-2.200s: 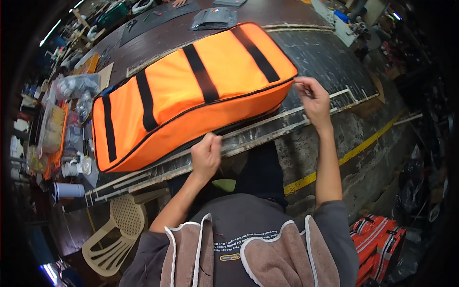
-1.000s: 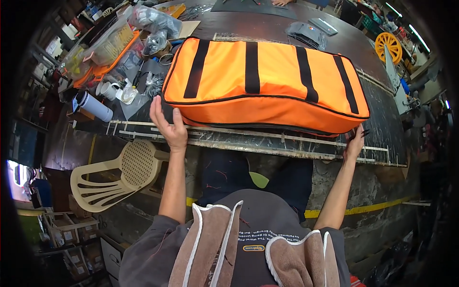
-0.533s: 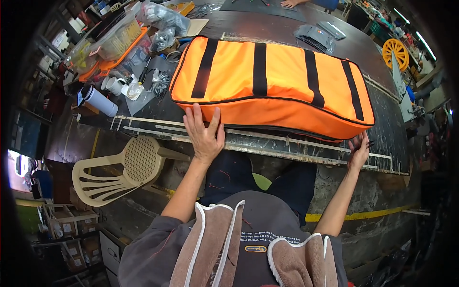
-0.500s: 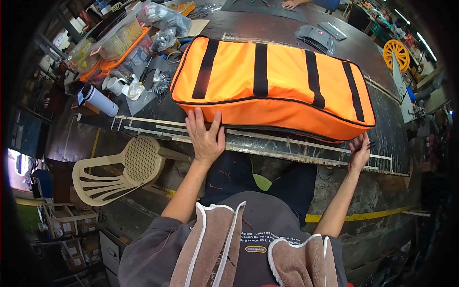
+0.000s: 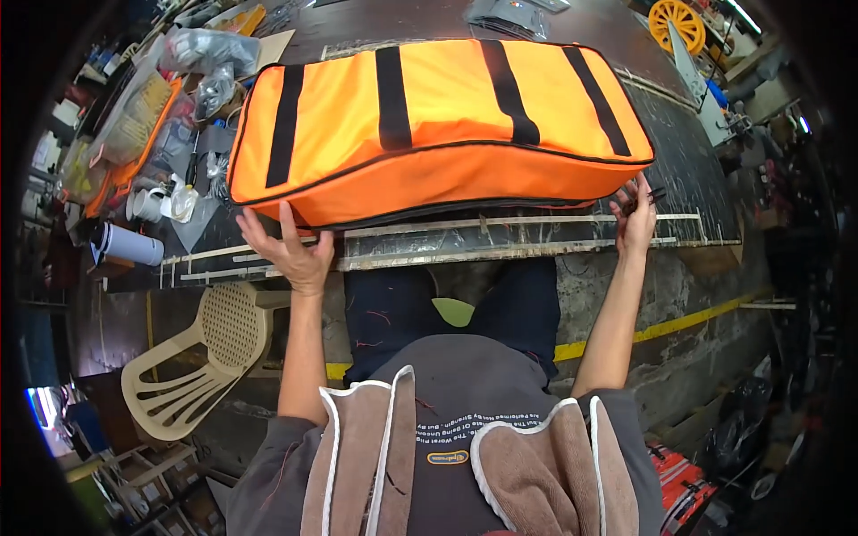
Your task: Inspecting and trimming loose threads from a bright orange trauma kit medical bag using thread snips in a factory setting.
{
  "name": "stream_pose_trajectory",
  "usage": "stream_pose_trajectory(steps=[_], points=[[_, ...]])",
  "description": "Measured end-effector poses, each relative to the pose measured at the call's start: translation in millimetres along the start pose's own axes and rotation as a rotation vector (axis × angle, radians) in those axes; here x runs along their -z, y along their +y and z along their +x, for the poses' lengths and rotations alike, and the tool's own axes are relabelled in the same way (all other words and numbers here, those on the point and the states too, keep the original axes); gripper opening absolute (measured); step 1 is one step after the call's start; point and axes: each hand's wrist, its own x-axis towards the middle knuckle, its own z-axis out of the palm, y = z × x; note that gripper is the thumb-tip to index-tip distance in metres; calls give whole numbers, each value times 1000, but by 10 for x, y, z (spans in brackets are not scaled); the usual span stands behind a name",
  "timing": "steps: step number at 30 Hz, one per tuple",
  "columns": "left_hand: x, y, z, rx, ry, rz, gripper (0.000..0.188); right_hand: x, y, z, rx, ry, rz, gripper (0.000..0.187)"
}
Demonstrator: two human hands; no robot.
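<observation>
A long, box-shaped orange fabric bag (image 5: 344, 183) with black piping and several black straps across its top lies along the near edge of the table. At its near left corner is my left hand (image 5: 299, 255), fingers spread and the fingertips against or just beside the bag's lower side. My right hand (image 5: 636, 219) is at the near right corner, with its fingers bent up by the bag's end. A small dark pointed tool (image 5: 658, 194) sticks out from that hand; its exact kind is too small to make out. The bag's underside is hidden.
On the dark table (image 5: 375, 16), left of the bag, are plastic bags (image 5: 210, 49), an orange-edged bin (image 5: 147, 147), white mugs (image 5: 143, 205) and a pale bottle (image 5: 130, 243). A beige plastic chair (image 5: 228, 326) stands at the near left. A yellow wheel (image 5: 677, 27) is at the far right.
My view has shifted and turned. The bag lies farther left in it and seems to have slid slightly left on the table, both hands moving along. My left fingers have spread wider.
</observation>
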Motion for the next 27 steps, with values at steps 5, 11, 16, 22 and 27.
stream_pose_trajectory(steps=[5,11,16,22,27], points=[[164,-5,664,-25,63,-158,69,-39,47,-150,204,83,-152,46],[145,13,1227,-19,74,-221,65,-577,104,-723,485,28,-184,18],[156,61,1385,0,94,-239,64,-1380,7,-1361,243,-387,-195,21],[169,128,1449,10,67,-245,63,-2030,122,-1537,-104,-297,193,22],[238,81,1465,22,27,-271,63,-1709,336,-1622,-25,-371,153,12]])
